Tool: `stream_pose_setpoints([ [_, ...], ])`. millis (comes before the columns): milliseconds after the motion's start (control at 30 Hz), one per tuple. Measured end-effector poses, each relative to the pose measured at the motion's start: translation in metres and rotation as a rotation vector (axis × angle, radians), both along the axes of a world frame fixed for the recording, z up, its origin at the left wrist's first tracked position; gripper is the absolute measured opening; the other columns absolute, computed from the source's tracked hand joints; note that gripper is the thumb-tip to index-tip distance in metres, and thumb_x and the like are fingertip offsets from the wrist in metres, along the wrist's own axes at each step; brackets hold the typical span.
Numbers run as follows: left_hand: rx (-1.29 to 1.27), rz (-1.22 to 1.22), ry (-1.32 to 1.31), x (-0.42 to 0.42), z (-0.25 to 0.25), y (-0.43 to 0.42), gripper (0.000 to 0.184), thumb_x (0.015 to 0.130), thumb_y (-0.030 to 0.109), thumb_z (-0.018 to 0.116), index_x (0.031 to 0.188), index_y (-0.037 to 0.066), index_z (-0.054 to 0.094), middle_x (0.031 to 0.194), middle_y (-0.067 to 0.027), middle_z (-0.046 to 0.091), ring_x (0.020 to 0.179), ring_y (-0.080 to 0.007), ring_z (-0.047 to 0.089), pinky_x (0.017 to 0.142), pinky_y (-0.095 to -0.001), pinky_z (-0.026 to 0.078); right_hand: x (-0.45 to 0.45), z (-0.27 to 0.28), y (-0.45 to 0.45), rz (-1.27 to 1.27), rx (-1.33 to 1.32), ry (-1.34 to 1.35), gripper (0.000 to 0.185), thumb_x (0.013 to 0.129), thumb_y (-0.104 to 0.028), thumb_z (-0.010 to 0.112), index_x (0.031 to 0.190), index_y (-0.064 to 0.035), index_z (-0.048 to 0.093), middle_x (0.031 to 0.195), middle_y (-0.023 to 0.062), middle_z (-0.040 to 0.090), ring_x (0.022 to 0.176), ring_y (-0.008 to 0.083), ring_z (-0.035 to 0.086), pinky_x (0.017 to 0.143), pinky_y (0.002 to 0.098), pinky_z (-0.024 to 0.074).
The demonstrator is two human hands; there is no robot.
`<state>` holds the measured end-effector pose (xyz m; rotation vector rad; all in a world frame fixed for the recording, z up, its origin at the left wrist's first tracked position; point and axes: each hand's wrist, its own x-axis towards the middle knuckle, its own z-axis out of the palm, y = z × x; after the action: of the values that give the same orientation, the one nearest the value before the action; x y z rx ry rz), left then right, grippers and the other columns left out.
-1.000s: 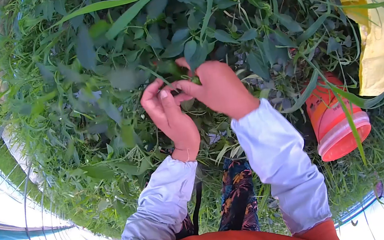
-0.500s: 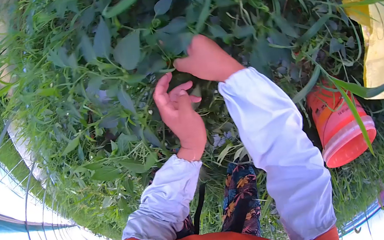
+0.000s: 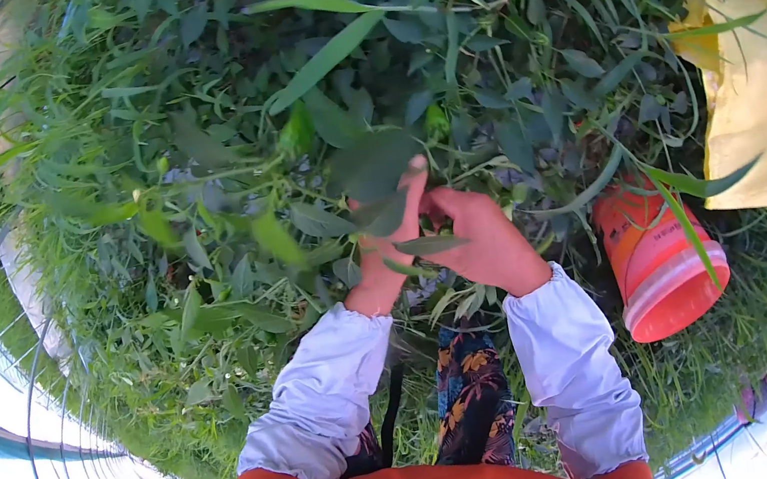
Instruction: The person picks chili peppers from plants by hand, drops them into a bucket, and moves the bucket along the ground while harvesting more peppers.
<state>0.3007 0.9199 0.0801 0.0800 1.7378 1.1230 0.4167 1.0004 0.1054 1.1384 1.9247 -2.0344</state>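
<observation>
Both my hands are close together among the leafy green plants (image 3: 240, 289). My left hand (image 3: 386, 264) is under a large dark leaf (image 3: 376, 165) and smaller leaves. One fingertip of it sticks out straight past the leaf; the other fingers are mostly hidden. Just to its right is my right hand (image 3: 490, 240), its fingers curled in toward the left one. What lies between those curled fingers is hidden. A narrow leaf (image 3: 430, 245) crosses in front of both hands. Small bright green growths (image 3: 436, 123) show on the plants above.
A red bucket (image 3: 663, 259) lies tipped in the grass at right, its mouth toward me. Beyond it is a pale yellow sack (image 3: 754, 91). Long grass blades (image 3: 690, 219) hang over the bucket. Thin curved hoops (image 3: 23, 401) stand along the left edge.
My right hand has come down toward me and now meets the left hand. My left hand has moved slightly up and right, beneath leaves. A branch with leaves has shifted over the hands.
</observation>
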Motion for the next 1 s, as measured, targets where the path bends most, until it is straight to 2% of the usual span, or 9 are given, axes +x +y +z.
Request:
stream_pose_setpoints([
  [100,0.056,-0.003,0.351,0.010,-0.005,-0.010,0.022,0.096,0.019,0.061,0.108,0.002,0.059,0.090,0.0012,0.058,0.079,-0.0066,0.052,0.065,-0.0242,0.044,0.011,-0.003,-0.005,-0.038,-0.035,0.240,0.029,0.081,-0.022,0.070,0.098,0.0004,0.062,0.075,0.0116,0.060,0.064,0.0218,0.059,0.062,0.0341,0.0505],
  [200,0.123,0.052,0.424,0.012,-0.009,-0.014,0.022,0.099,0.024,0.057,0.102,0.002,0.056,0.088,-0.0034,0.059,0.083,-0.0105,0.052,0.078,-0.0260,0.043,0.038,0.017,0.013,-0.331,-1.065,0.288,0.027,0.084,-0.021,0.066,0.101,-0.0014,0.060,0.071,0.0081,0.056,0.060,0.0174,0.057,0.051,0.0286,0.0466],
  [233,0.166,0.023,0.486,0.018,-0.007,-0.015,0.024,0.099,0.025,0.058,0.102,0.001,0.057,0.086,-0.0060,0.059,0.080,-0.0132,0.053,0.077,-0.0282,0.044,0.044,0.020,0.016,-0.448,-1.089,0.427,0.026,0.086,-0.020,0.062,0.104,-0.0022,0.058,0.072,0.0092,0.057,0.056,0.0163,0.056,0.044,0.0253,0.0442],
  [267,0.212,-0.009,0.549,0.023,-0.004,-0.017,0.026,0.098,0.027,0.058,0.101,0.001,0.058,0.083,-0.0085,0.059,0.076,-0.0159,0.053,0.076,-0.0304,0.045,0.049,0.020,0.019,-0.591,-1.040,0.521,0.027,0.085,-0.019,0.061,0.105,-0.0005,0.057,0.075,0.0135,0.058,0.055,0.0191,0.058,0.043,0.0269,0.0468],
  [300,0.187,-0.015,0.320,0.024,0.010,-0.017,0.015,0.096,0.018,0.060,0.103,0.005,0.056,0.092,-0.0027,0.059,0.093,-0.0138,0.054,0.103,-0.0330,0.036,0.052,0.021,0.028,-0.725,-0.978,0.593,0.024,0.085,-0.018,0.061,0.102,-0.0020,0.057,0.081,0.0170,0.059,0.054,0.0207,0.058,0.043,0.0269,0.0475],
  [400,0.399,-0.191,0.622,0.024,0.004,-0.012,0.017,0.092,0.019,0.062,0.101,0.004,0.059,0.082,-0.0021,0.059,0.078,-0.0161,0.058,0.111,-0.0426,0.032,0.072,0.012,0.055,-1.027,-0.962,0.689,0.016,0.082,-0.014,0.062,0.092,-0.0053,0.054,0.088,0.0128,0.060,0.071,0.0211,0.061,0.045,0.0245,0.0484],
  [700,0.376,-0.128,0.370,0.028,-0.008,-0.020,0.014,0.080,0.017,0.065,0.088,0.007,0.059,0.082,-0.0046,0.061,0.083,-0.0204,0.060,0.115,-0.0495,0.025,0.031,0.008,0.047,0.015,0.415,0.204,0.041,0.068,0.001,0.067,0.108,-0.0101,0.067,0.087,0.0094,0.055,0.080,0.0276,0.058,0.069,0.0349,0.0484],
  [900,0.379,0.025,0.305,0.038,-0.006,-0.019,0.016,0.076,0.015,0.067,0.085,0.006,0.058,0.083,-0.0035,0.057,0.086,-0.0186,0.056,0.116,-0.0463,0.022,0.034,0.021,0.028,0.109,0.523,0.064,0.037,0.070,-0.009,0.075,0.106,-0.0126,0.069,0.086,0.0065,0.055,0.075,0.0265,0.060,0.063,0.0370,0.0491],
  [1000,0.417,-0.227,0.437,0.024,-0.013,-0.021,0.017,0.076,0.021,0.068,0.080,0.007,0.058,0.077,-0.0036,0.056,0.087,-0.0196,0.055,0.117,-0.0449,0.020,0.040,0.017,0.017,0.019,0.471,0.075,0.033,0.068,-0.010,0.077,0.101,-0.0095,0.069,0.087,0.0063,0.058,0.074,0.0241,0.061,0.064,0.0344,0.0498],
])
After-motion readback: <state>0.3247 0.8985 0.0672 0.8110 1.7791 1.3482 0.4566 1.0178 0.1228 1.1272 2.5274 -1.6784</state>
